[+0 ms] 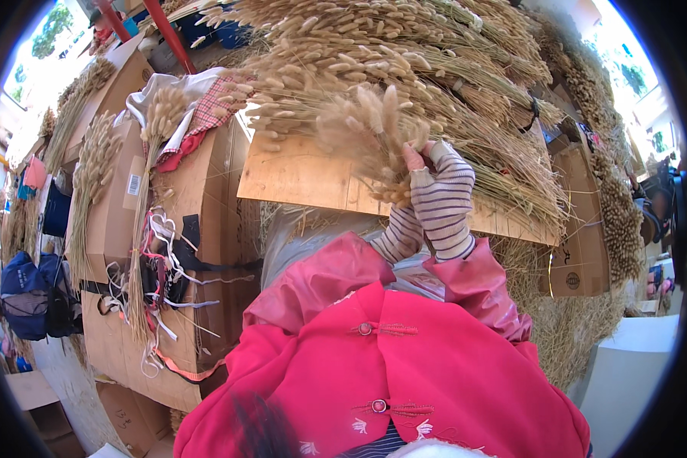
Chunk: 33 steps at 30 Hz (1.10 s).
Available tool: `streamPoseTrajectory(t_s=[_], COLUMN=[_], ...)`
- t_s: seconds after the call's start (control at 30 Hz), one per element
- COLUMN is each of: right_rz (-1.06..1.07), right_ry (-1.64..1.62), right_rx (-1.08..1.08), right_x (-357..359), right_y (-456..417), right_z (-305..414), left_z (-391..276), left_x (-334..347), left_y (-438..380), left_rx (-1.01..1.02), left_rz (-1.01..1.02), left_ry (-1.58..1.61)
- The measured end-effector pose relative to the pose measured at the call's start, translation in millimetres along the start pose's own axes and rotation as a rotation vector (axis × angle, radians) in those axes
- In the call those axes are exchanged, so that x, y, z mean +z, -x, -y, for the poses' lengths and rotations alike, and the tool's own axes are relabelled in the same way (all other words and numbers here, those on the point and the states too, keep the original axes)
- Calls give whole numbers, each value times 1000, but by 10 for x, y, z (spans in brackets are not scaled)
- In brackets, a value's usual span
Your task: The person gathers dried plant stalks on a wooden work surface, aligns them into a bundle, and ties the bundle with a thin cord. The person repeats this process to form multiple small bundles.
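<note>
In front of my chest, a loose bunch of dried bunny tail grass (372,120) stands up with its fluffy heads fanned out, some of them blurred. My right hand (442,186), in a striped fingerless glove, pinches one seed head at the bunch's right side between thumb and fingers. Behind it, my left hand (402,232) wears a matching glove and appears to grip the bunch from below; its fingers are hidden by my right hand and the heads. Just beyond both hands lies a wooden board (309,172), with tied bundles of bunny tail grass (435,74) heaped on it.
Cardboard boxes (174,320) stand at left, carrying grass bundles (94,154), tangled ties (163,246) and a checked cloth (220,100). A blue bag (28,292) hangs farther left. On the right are another carton (578,223), loose straw (572,326) and a white block-shaped object (630,372).
</note>
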State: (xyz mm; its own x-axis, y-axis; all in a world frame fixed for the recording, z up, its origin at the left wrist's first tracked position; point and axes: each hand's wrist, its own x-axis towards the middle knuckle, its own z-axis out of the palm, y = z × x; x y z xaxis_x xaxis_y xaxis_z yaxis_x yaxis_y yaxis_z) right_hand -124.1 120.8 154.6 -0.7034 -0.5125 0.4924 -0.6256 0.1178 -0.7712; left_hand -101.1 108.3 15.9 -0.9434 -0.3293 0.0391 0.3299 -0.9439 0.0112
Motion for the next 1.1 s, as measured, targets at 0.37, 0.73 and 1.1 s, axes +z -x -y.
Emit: streamPoseTrajectory(t_s=[0.37,0.73,1.1], right_rz=[53,137,214], right_ry=[37,377,593], right_rx=[-48,-211,-265], right_x=[-39,-202,-357], right_y=[28,-38,-70], right_z=[-74,35,249], left_z=[-40,-27,45], left_x=[89,45,265], left_y=[32,24,65], left_rx=[108,481,26], left_rz=[75,24,-307], left_ry=[-394,-1115,-363])
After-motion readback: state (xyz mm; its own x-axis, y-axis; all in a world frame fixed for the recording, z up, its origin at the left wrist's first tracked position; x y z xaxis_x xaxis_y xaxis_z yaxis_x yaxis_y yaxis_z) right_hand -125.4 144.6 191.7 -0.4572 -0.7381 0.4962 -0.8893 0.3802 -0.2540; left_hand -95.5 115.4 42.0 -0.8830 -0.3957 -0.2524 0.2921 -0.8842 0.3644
